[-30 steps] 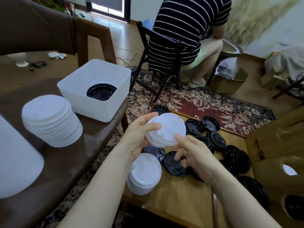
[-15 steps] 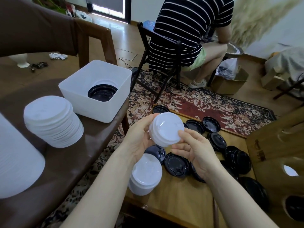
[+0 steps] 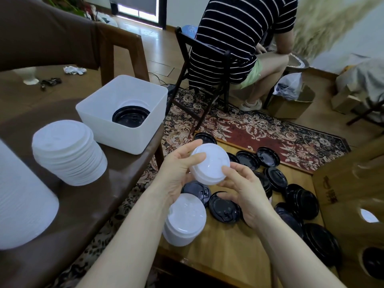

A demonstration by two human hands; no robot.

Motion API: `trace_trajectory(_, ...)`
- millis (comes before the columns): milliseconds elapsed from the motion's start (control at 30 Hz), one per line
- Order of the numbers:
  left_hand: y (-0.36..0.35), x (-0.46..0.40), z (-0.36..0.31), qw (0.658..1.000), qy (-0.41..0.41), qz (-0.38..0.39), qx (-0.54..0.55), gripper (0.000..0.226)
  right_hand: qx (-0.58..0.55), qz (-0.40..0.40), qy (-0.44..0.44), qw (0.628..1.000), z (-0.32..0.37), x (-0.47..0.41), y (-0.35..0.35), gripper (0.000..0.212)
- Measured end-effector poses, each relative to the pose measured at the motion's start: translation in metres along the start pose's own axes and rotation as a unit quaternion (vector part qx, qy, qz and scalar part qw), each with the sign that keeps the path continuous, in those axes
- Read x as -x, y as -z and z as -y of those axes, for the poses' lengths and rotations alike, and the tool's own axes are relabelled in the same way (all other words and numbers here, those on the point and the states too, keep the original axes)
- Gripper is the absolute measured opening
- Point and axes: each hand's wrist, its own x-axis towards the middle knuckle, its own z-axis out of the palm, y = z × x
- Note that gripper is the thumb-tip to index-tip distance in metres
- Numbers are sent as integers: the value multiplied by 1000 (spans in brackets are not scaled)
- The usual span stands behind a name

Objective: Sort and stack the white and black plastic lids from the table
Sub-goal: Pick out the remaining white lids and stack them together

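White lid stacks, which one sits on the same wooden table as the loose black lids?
The short white stack below the left hand; the taller white stack stands on the brown table beside the white bin.

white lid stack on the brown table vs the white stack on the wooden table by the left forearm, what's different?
The white stack on the brown table splays wider toward its base; the white stack on the wooden table keeps straighter sides. The brown-table stack stands free beside the white bin; the wooden-table stack is partly hidden behind the left forearm, with loose black lids next to it. Both are white lids, stacked dome side up.
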Motion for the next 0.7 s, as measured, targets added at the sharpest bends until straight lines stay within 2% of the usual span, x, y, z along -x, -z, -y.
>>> trace_trajectory(133,0,0,-1,1000,0,2,-4,31,-52,25,14,998,1,-1,-1,29)
trace_trajectory(267,4,3,-6,998,19,25,-54,33,-50,33,12,998,-1,-9,1,29)
trace_trajectory(367,8,2,-11,999,6,-7,-52,37,2,51,44,998,-5,-19,4,26)
trace_trajectory(433,10,0,-14,996,-22,-59,-55,35,106,27,103,989,-14,-32,9,17)
trace_trajectory(500,13,-1,-15,991,-47,-107,-62,34,275,-2,188,943,-26,-50,19,15)
trace_trajectory(567,15,-3,-16,987,-57,-138,-53,34,448,6,249,859,-40,-70,28,22)
trace_trajectory(633,16,-5,-16,985,-58,-157,-48,39,557,39,293,776,-51,-86,31,27)
trace_trajectory(700,17,-6,-16,983,-61,-165,-49,43,614,66,326,716,-58,-96,29,28)
